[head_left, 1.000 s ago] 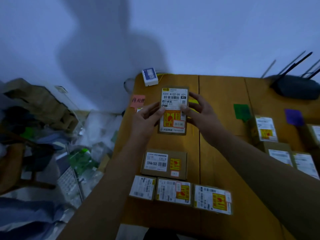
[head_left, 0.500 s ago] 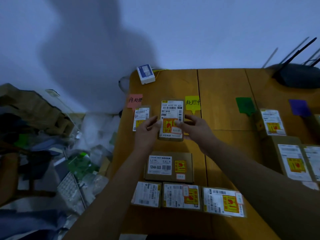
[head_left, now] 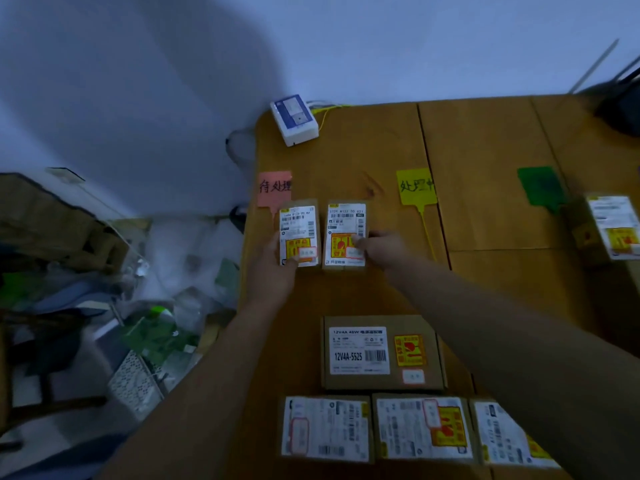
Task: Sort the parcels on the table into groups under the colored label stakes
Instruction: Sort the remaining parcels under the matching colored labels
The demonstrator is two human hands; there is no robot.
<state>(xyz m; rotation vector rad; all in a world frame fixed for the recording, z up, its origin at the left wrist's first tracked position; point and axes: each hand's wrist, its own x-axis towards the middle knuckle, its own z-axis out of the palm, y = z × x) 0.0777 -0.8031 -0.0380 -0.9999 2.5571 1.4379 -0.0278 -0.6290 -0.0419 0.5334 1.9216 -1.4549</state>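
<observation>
Two small brown parcels lie side by side just below the pink label stake [head_left: 273,187]. My left hand [head_left: 272,275] holds the left small parcel [head_left: 298,225] at its lower left corner, thumb on the label. My right hand [head_left: 386,251] grips the right small parcel [head_left: 346,223] at its lower right edge, fingers curled onto the label. A yellow label stake [head_left: 415,185] and a green label stake [head_left: 540,185] lie further right. Nearer me is a larger box [head_left: 363,351], with a row of three parcels [head_left: 325,427], [head_left: 424,427], [head_left: 505,434] at the front.
A white device [head_left: 294,119] with cables sits at the wooden table's [head_left: 485,168] back left corner. A black router [head_left: 623,105] stands at the back right. Another parcel [head_left: 613,226] lies by the green stake. Cluttered bags and boxes [head_left: 104,289] fill the floor on the left.
The parcel I held up in both hands came down and left, and now lies beside the other small parcel under the pink stake. My left hand shifted to that neighbouring parcel.
</observation>
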